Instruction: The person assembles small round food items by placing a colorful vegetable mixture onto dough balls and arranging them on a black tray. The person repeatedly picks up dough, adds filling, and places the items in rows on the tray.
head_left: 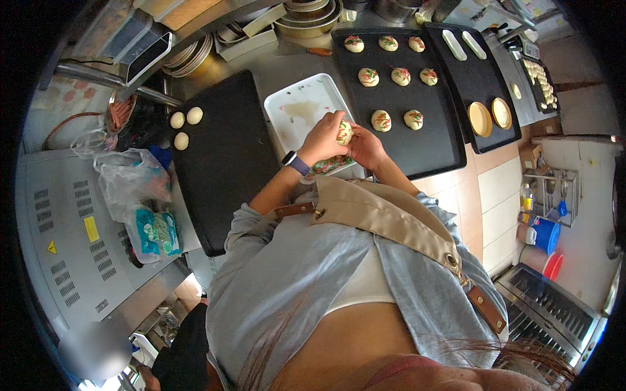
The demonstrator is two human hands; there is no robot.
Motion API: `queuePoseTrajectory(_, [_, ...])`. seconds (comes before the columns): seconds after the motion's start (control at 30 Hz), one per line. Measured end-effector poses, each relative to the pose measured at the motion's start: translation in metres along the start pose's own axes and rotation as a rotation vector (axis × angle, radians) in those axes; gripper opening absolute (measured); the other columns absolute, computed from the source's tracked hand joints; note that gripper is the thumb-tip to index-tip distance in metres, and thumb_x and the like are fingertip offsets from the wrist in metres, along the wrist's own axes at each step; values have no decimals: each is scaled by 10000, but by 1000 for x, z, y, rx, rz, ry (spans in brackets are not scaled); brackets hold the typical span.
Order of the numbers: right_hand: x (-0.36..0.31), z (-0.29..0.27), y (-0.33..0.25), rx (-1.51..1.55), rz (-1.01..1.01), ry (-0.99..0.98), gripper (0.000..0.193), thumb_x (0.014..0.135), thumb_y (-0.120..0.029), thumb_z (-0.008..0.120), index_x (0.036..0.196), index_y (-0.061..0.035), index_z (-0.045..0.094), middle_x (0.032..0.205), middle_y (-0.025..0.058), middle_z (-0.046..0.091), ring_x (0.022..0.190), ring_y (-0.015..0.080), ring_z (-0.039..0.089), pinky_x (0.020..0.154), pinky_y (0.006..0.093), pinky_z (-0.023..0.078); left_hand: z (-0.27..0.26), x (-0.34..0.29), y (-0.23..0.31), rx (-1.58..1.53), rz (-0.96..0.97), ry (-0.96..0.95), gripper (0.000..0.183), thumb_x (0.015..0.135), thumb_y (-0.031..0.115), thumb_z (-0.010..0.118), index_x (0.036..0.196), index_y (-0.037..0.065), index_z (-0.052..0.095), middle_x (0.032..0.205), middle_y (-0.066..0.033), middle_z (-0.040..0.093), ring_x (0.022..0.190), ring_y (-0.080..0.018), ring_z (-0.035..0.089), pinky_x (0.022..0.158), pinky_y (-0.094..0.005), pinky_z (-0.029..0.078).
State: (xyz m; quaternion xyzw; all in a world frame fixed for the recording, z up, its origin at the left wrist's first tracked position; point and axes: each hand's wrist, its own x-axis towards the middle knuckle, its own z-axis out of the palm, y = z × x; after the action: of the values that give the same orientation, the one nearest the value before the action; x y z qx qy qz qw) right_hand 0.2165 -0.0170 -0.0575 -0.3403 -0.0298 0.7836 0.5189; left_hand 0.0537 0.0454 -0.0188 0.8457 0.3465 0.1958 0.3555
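Over the near end of a white tray, both my hands close around a round dough bun flecked with green and red topping. My left hand, with a watch on its wrist, wraps it from the left. From the right, my right hand holds it with bent fingers, partly hiding it. Below my hands, chopped green and red filling lies in the tray; farther up, its bottom is wet with brownish liquid. To the right, a black baking tray carries several topped dough buns in rows.
Left, another black baking tray holds three plain dough balls. At far right, a third tray bears two round yellow moulds and two long white pieces. Plastic bags sit beside a grey machine. Another person is at lower left.
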Motion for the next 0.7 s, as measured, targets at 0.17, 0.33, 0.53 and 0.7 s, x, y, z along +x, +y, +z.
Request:
queuePoseTrajectory(0.17, [-4, 0, -2, 60, 78, -115, 403, 934, -263, 433, 1297, -105, 509, 1155, 116, 612, 956, 272, 635, 777, 399, 546, 6, 0, -3, 26, -55, 57, 744, 581, 139, 813, 1200, 28, 415, 1024, -232, 583, 986, -414, 573, 819, -467, 474])
queuePoseTrajectory(0.33, [-1, 26, 3, 75, 195, -196, 592, 942, -466, 421, 1417, -116, 391, 1306, 166, 540, 1079, 328, 599, 935, 485, 470, -3, -17, -11, 47, -154, 120, 686, 600, 157, 796, 1157, 33, 416, 932, -217, 600, 900, -414, 594, 752, -485, 488])
queuePoseTrajectory(0.53, [12, 51, 12, -158, 333, -29, 773, 950, -629, 347, 1517, -117, 226, 1482, 212, 349, 1219, 434, 491, 968, 637, 400, -30, -43, -44, -114, -262, 171, 480, 586, 161, 788, 996, 47, 568, 901, -158, 635, 884, -338, 626, 759, -401, 498])
queuePoseTrajectory(0.7, [10, 35, 10, -128, 320, 18, 722, 947, -591, 420, 1456, -88, 321, 1459, 185, 378, 1257, 384, 446, 1005, 580, 396, -85, -52, -108, -31, -369, 380, 442, 575, 164, 791, 953, 43, 598, 884, -166, 638, 864, -341, 630, 764, -403, 505])
